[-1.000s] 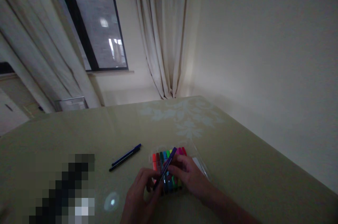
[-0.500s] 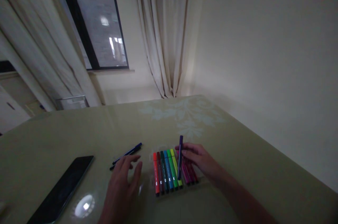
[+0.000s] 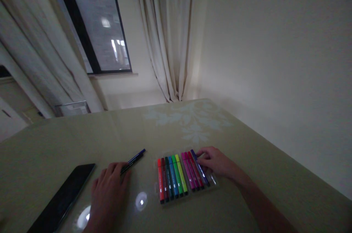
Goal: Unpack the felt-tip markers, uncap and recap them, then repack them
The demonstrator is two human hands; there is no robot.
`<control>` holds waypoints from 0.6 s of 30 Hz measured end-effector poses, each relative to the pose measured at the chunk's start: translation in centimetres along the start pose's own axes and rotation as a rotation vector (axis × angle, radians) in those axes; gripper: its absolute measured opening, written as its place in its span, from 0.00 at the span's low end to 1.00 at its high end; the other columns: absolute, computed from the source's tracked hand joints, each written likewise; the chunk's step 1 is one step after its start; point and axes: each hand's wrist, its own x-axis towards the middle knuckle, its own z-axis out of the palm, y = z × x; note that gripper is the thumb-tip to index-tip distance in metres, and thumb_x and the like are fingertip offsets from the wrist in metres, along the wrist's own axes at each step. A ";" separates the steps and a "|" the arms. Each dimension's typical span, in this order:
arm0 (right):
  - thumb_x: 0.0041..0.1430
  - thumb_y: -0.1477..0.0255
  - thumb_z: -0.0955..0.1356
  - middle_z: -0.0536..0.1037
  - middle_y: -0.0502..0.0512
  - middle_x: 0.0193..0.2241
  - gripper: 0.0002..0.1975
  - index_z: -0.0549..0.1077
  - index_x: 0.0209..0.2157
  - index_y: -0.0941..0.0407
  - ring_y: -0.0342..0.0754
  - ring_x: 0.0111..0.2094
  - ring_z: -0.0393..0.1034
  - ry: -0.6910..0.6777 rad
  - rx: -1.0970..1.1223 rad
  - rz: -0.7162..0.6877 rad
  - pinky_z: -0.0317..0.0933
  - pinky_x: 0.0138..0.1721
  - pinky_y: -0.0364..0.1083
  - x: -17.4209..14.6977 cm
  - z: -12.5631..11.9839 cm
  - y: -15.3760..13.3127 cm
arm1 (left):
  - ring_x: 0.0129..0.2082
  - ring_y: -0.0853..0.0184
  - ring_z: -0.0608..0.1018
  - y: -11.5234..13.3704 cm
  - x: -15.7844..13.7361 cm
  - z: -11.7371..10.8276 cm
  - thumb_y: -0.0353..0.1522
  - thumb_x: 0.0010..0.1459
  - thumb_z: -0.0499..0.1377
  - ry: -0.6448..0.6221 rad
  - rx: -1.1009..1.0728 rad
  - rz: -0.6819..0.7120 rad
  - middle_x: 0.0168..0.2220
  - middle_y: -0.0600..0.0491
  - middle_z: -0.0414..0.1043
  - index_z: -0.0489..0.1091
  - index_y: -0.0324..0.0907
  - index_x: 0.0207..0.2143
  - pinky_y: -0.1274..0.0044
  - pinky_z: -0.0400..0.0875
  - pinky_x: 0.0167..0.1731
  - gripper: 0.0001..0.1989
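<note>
A clear plastic case point(image 3: 162, 203) lies on the table with a row of coloured markers in it, orange at the left through green and yellow to pink and red. At its right side my right hand point(image 3: 216, 161) pinches the upper part of a dark purple marker point(image 3: 202, 170), which lies slightly slanted beside the red one. My left hand point(image 3: 110, 189) rests left of the case, its thumb and fingers closed around the near end of a dark marker point(image 3: 134, 159). A second dark marker seems to lie alongside it, partly hidden by the hand.
A black phone-like slab point(image 3: 64, 196) lies on the table at the left. The table point(image 3: 82, 134) is glossy and reflects lights, with a pale leaf pattern at its far corner. Behind stand a window, curtains point(image 3: 170, 42) and a wall on the right.
My right hand has lowered the purple marker from above the case into its right side. My left hand has moved left and closed on the dark marker.
</note>
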 end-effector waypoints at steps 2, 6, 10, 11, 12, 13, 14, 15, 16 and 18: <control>0.56 0.73 0.69 0.82 0.53 0.26 0.08 0.79 0.37 0.58 0.47 0.26 0.76 0.014 -0.010 0.014 0.65 0.26 0.41 0.1 0.4 -0.1 | 0.52 0.50 0.75 -0.1 0.1 0.0 0.43 0.68 0.45 -0.008 0.007 -0.001 0.53 0.45 0.75 0.74 0.46 0.51 0.60 0.65 0.49 0.22; 0.55 0.75 0.70 0.81 0.53 0.24 0.02 0.76 0.32 0.58 0.47 0.25 0.76 0.072 -0.022 0.043 0.66 0.26 0.42 0.2 0.7 -0.2 | 0.51 0.50 0.75 -0.2 0.1 0.0 0.43 0.67 0.47 0.018 -0.012 0.006 0.51 0.45 0.75 0.75 0.46 0.49 0.62 0.66 0.49 0.21; 0.56 0.76 0.71 0.78 0.51 0.21 0.04 0.73 0.28 0.56 0.46 0.22 0.73 0.123 -0.114 0.074 0.63 0.25 0.42 0.2 0.7 -0.1 | 0.48 0.51 0.76 -0.1 0.0 0.0 0.42 0.67 0.47 0.037 -0.068 0.037 0.48 0.47 0.77 0.76 0.47 0.45 0.62 0.67 0.49 0.20; 0.56 0.76 0.72 0.78 0.50 0.20 0.06 0.73 0.27 0.56 0.45 0.22 0.72 0.143 -0.170 0.068 0.61 0.25 0.42 0.3 0.7 -0.1 | 0.48 0.51 0.76 -0.1 0.0 0.0 0.42 0.67 0.47 0.029 -0.088 0.041 0.47 0.47 0.77 0.76 0.46 0.44 0.62 0.67 0.49 0.19; 0.56 0.76 0.72 0.77 0.50 0.20 0.06 0.73 0.26 0.56 0.45 0.22 0.72 0.163 -0.231 0.058 0.60 0.25 0.42 0.3 0.7 0.0 | 0.47 0.52 0.77 -0.1 0.0 0.1 0.41 0.66 0.47 0.019 -0.112 0.045 0.46 0.47 0.78 0.76 0.46 0.44 0.62 0.67 0.49 0.19; 0.55 0.77 0.73 0.77 0.50 0.21 0.07 0.73 0.25 0.56 0.45 0.23 0.71 0.180 -0.288 0.046 0.59 0.26 0.42 0.3 0.7 0.1 | 0.47 0.51 0.77 -0.1 0.0 0.2 0.41 0.66 0.47 0.009 -0.141 0.044 0.45 0.46 0.78 0.76 0.45 0.44 0.61 0.68 0.49 0.19; 0.55 0.76 0.73 0.78 0.50 0.21 0.07 0.73 0.25 0.56 0.45 0.24 0.71 0.193 -0.335 0.035 0.58 0.26 0.42 0.4 0.7 0.2 | 0.47 0.51 0.77 -0.2 0.1 0.3 0.41 0.65 0.48 0.003 -0.173 0.042 0.45 0.45 0.78 0.76 0.44 0.43 0.61 0.69 0.49 0.19; 0.55 0.76 0.73 0.78 0.50 0.22 0.07 0.74 0.25 0.56 0.45 0.25 0.71 0.201 -0.370 0.025 0.57 0.27 0.42 0.4 0.6 0.3 | 0.47 0.51 0.77 -0.2 0.1 0.4 0.41 0.65 0.48 0.000 -0.210 0.040 0.45 0.45 0.78 0.76 0.43 0.43 0.61 0.69 0.50 0.19; 0.55 0.76 0.74 0.78 0.51 0.23 0.07 0.74 0.25 0.56 0.46 0.26 0.71 0.207 -0.394 0.017 0.57 0.28 0.43 0.4 0.6 0.3 | 0.46 0.51 0.78 -0.2 0.1 0.4 0.41 0.65 0.49 0.001 -0.250 0.032 0.44 0.44 0.78 0.76 0.43 0.42 0.61 0.70 0.49 0.19; 0.54 0.76 0.74 0.79 0.51 0.24 0.07 0.75 0.25 0.55 0.47 0.28 0.72 0.232 -0.420 -0.014 0.56 0.29 0.43 0.4 0.5 0.1 | 0.44 0.52 0.79 0.2 0.1 0.4 0.42 0.64 0.50 -0.002 -0.365 0.003 0.43 0.45 0.79 0.76 0.43 0.42 0.62 0.72 0.47 0.18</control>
